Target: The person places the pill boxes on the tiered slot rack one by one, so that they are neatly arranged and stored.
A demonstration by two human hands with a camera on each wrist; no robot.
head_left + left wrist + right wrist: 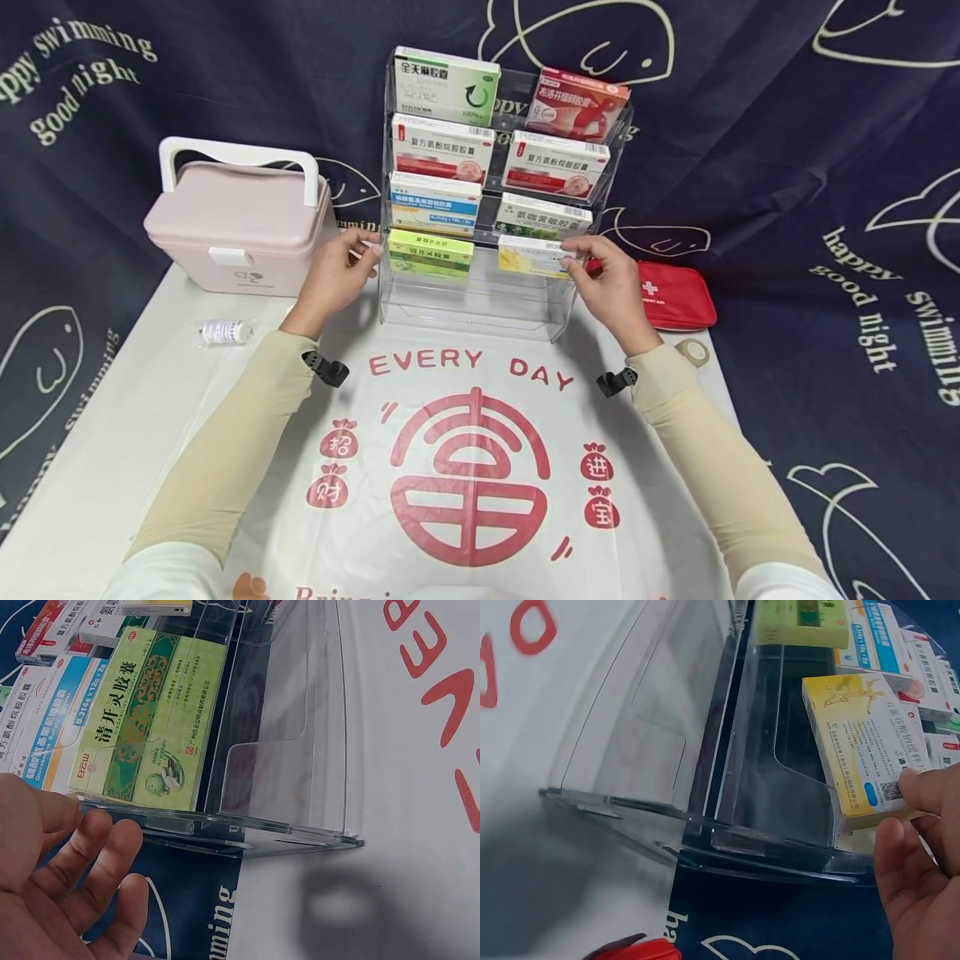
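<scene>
A clear tiered display rack (pixel 480 310) holds medicine boxes in two columns. My right hand (pixel 611 279) pinches the end of a yellow-and-white medicine box (pixel 866 750) between thumb and fingers, at the right column's lowest box position. In the right wrist view this box sits tilted over a clear pocket; its lower edge is partly hidden. At the rack's left side, my left hand (pixel 337 273) has loosely bent fingers against or close to the edge, beside a green medicine box (pixel 150 720). Whether they press the rack I cannot tell.
Other medicine boxes, such as a red one (pixel 577 107) and a green-and-white one (pixel 446 87), fill the upper tiers. A pink case (pixel 236 221) and a small wrapped bottle (pixel 227 332) stand left. On the right lie a red first-aid pouch (pixel 678 296) and a tape roll (pixel 692 352).
</scene>
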